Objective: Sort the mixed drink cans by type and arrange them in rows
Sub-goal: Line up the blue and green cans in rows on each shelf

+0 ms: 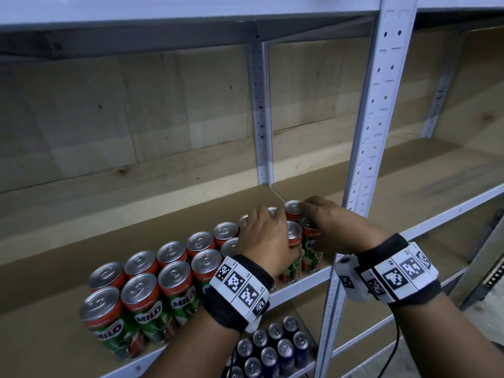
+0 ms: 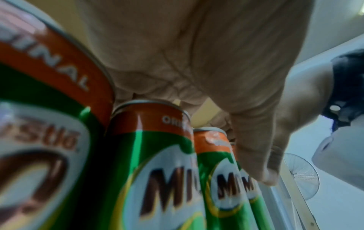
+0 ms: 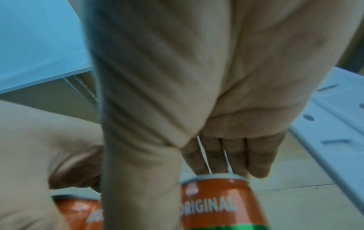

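Green and orange Milo cans stand in diagonal rows on the middle shelf. My left hand lies over the right end of the rows. Its fingers curl over the rear cans and its thumb presses the side of a front can. My right hand reaches in from the right and grips the rearmost Milo can from above. In the right wrist view the fingers sit behind that can's rim and the thumb runs down its left side.
A white perforated upright stands just right of my hands. Dark blue cans fill the shelf below. The shelf board above hangs low overhead. Bare wood shelf extends to the right of the upright.
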